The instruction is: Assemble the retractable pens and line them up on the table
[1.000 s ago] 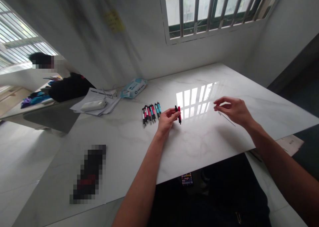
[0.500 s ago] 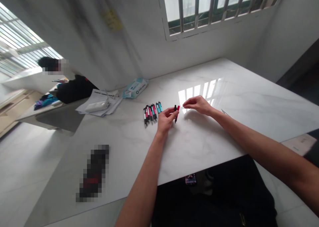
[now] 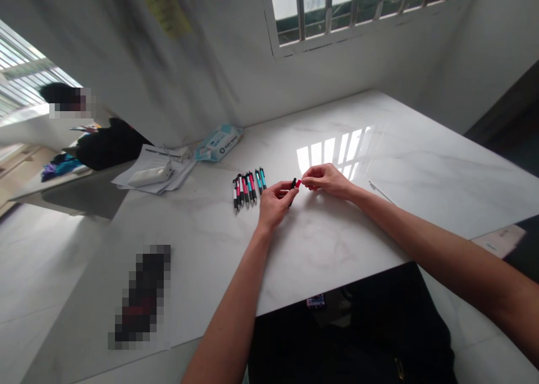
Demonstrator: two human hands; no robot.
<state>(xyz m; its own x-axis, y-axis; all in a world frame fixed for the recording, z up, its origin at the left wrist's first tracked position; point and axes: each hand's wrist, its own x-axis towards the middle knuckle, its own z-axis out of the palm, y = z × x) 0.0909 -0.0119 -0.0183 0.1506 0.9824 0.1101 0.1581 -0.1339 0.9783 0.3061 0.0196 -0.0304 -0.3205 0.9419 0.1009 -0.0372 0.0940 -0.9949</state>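
My left hand (image 3: 275, 204) is closed around pen parts, a black piece (image 3: 293, 183) and a red pen barrel (image 3: 298, 183) sticking out side by side past its thumb and fingers. Close against the red end, my right hand (image 3: 326, 180) is pinched; anything between its fingertips is too small to make out. A row of several click pens (image 3: 244, 192) in white, red and blue lies on the table just left of my left hand. Beyond my right wrist rests a thin pale rod (image 3: 379, 191), like a pen refill, partly hidden by the forearm.
The white marbled table (image 3: 202, 249) meets the wall at the back. A wet-wipes pack (image 3: 219, 144) and papers (image 3: 147, 176) with a white device lie back left. A blurred-out dark object (image 3: 143, 294) is front left. Another person (image 3: 113, 142) sits beyond the partition.
My right hand has come left to the red end of the pen part. The parts in my left hand have tilted. The whole view has shifted slightly.
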